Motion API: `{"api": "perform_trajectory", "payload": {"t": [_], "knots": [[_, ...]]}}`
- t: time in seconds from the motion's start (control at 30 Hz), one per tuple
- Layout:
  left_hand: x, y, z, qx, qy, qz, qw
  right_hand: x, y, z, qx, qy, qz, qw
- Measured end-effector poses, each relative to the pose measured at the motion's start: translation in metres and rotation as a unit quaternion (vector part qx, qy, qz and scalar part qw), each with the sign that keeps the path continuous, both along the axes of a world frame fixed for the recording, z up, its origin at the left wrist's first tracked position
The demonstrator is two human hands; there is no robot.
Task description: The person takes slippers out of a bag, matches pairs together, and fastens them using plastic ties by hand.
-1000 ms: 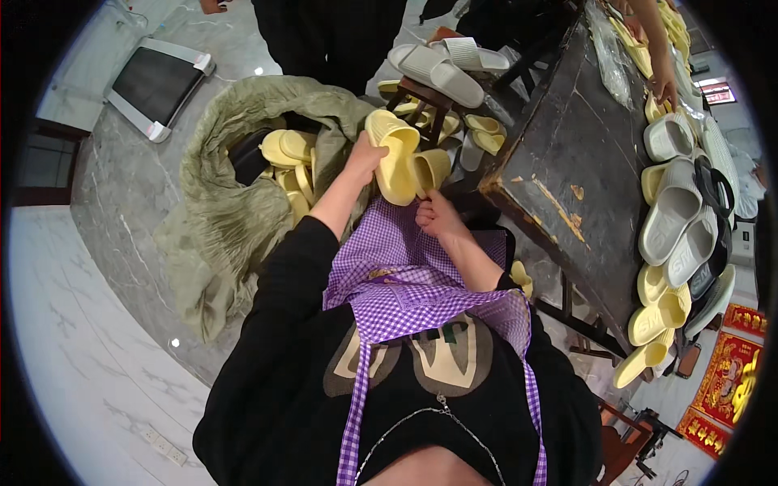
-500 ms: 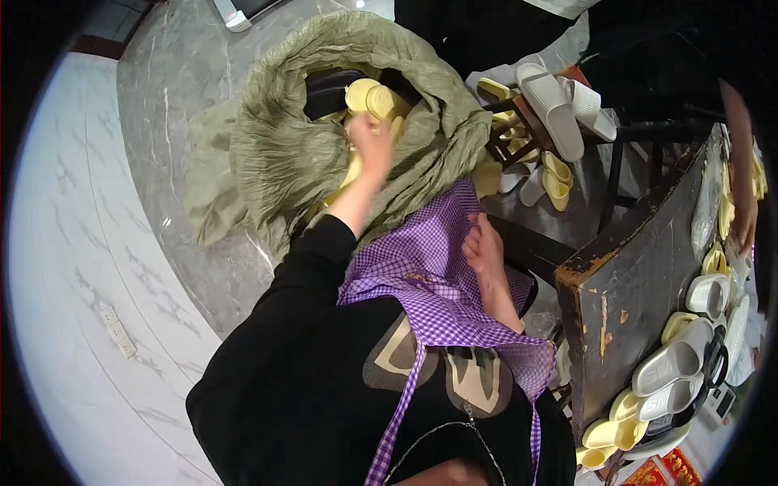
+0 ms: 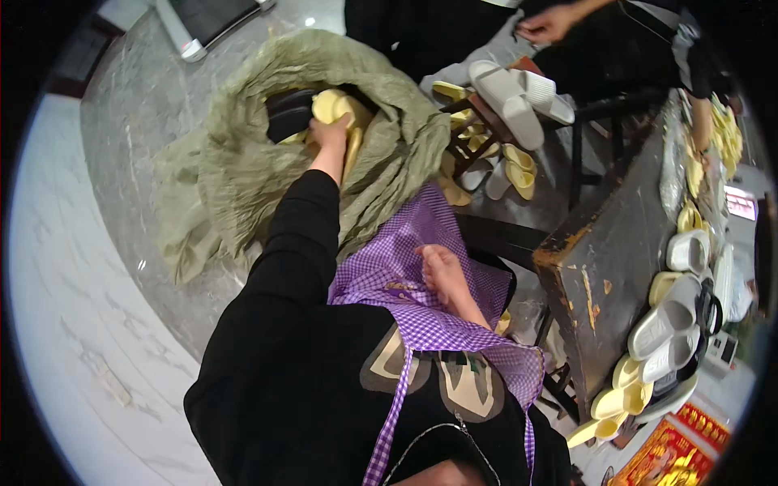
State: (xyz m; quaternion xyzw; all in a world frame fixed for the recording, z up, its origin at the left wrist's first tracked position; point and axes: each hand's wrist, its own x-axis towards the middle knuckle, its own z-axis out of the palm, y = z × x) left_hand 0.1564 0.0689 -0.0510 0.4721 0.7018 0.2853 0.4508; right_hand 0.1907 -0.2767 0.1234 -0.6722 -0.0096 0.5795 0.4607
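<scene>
My left hand reaches into a green woven sack, its fingers closed around a pale yellow slipper. Another yellow piece shows under the wrist, partly covered by my hand. Dark slippers lie beside it in the sack's mouth. Over my lap, above the purple checked apron, my right hand is curled into a loose fist, with nothing seen sticking out of it.
To the right, white slippers rest on a small wooden stool, with yellow pairs below. A worn dark table carries rows of grey, white and yellow slippers. Across from me, another person's hand shows.
My left hand has closed around the yellow slipper inside the sack. My right hand has come back slightly toward my body. The whole view has shifted, and a co-worker's hand appears at the top.
</scene>
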Motion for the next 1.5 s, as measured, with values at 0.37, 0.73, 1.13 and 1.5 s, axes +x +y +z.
{"api": "perform_trajectory", "payload": {"t": [0.37, 0.73, 1.13, 1.5], "knots": [[-0.016, -0.011, 0.009, 0.179, -0.258, -0.027, 0.949, 0.020, -0.060, 0.076, 0.138, -0.098, -0.007, 0.986], [-0.120, -0.069, 0.275, 0.399, -0.260, -0.219, 0.851, 0.064, -0.072, 0.186, 0.247, -0.142, 0.027, 0.958], [0.051, -0.234, 0.380, 0.682, -0.406, -0.526, 0.305, 0.156, -0.110, 0.242, 0.357, 0.038, -0.167, 0.918], [0.081, -0.306, 0.370, -0.059, -0.518, -0.575, 0.630, 0.177, -0.192, 0.215, 0.322, -0.063, -0.452, 0.829]]}}
